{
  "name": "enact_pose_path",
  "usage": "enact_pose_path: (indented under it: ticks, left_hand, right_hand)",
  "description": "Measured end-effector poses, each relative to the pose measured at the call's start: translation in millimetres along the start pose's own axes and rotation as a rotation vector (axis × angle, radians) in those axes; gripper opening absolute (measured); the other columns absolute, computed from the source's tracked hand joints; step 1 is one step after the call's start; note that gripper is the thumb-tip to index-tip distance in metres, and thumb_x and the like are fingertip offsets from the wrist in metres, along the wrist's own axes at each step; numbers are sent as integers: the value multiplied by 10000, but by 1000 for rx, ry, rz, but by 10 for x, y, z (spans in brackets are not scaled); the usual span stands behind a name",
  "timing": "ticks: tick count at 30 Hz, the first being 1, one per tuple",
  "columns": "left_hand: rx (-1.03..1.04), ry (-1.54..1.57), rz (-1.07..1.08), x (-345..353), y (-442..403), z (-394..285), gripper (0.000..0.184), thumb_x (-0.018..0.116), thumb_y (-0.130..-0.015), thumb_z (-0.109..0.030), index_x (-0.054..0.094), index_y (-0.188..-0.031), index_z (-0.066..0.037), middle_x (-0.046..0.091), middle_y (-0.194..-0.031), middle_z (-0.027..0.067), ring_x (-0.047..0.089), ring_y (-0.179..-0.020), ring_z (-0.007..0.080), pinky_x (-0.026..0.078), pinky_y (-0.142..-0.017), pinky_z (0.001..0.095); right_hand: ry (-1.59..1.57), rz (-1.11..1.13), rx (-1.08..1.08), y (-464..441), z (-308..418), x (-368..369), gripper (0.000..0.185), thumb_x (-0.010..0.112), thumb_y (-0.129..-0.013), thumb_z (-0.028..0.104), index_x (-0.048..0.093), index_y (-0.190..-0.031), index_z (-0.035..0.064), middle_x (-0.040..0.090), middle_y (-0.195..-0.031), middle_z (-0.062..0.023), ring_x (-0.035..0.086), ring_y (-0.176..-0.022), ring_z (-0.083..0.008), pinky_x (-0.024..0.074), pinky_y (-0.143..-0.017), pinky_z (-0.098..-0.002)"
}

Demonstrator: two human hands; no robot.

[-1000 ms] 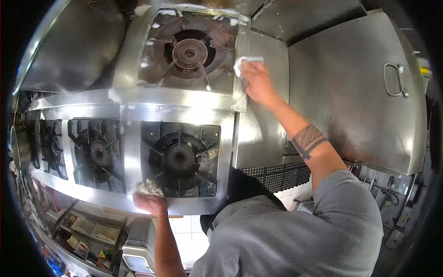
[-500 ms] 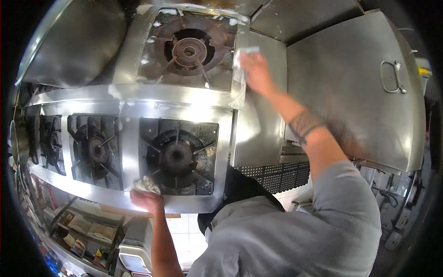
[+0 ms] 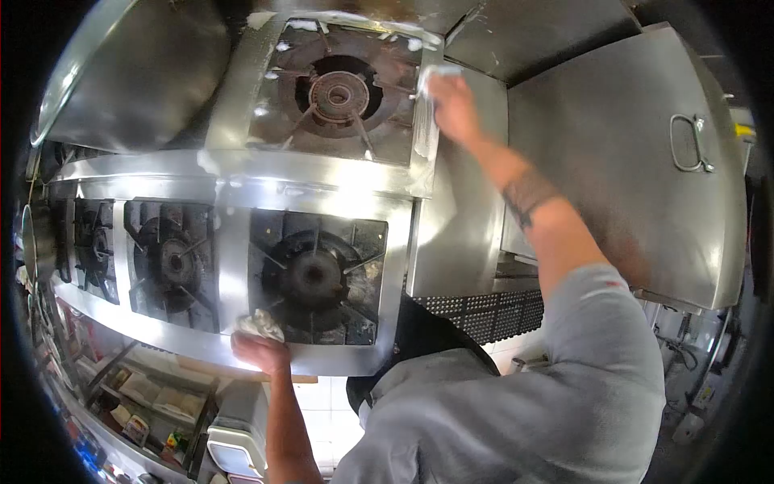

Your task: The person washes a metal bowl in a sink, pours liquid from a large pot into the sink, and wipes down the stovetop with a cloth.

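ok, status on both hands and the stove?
Right hand holding white wad, right rim by back burner. Left hand with crumpled cloth, front edge. Stove: foam spots around back burner. Nothing seen blocking either hand.

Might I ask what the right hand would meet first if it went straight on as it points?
Beyond its cloth, the right hand would probably meet white foam at the far right of the rear burner; depth is unclear.

metal cover (image 3: pixel 613 169), right | black mat (image 3: pixel 492 313) | lower left, apparently shelf (image 3: pixel 201 434)
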State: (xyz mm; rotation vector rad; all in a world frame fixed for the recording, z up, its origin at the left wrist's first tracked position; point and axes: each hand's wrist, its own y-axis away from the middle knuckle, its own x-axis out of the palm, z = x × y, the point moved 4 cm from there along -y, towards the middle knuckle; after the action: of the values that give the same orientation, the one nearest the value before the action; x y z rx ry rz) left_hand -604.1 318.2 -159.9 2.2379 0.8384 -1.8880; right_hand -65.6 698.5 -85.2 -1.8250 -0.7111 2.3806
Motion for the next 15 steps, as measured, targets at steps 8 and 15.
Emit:
enact_pose_path:
  ticks: [8, 15]
  left_hand:
    - [13, 18, 28, -8, 2, -24, 468, 353, -1020, -316, 441, -1294, 53, 475, -1262, 282, 436, -1166, 465, 335, -988, 562]
    - [-20, 63, 59, 43, 24, 66, 489, 369, -1000, -335, 445, -1288, 53, 471, -1264, 281, 434, -1174, 467, 320, -1002, 566]
  right_hand:
    - [372, 282, -17, -639, -203, 62, 453, 666, -716, 69, 669, -1168, 86, 664, -1167, -155, 589, -1122, -332, 453, -997, -437]
    - [309, 183, 255, -355, -280, -90, 376, 649, -746, 104, 722, -1114, 113, 684, -1167, -167, 614, -1115, -318, 496, -929, -460]
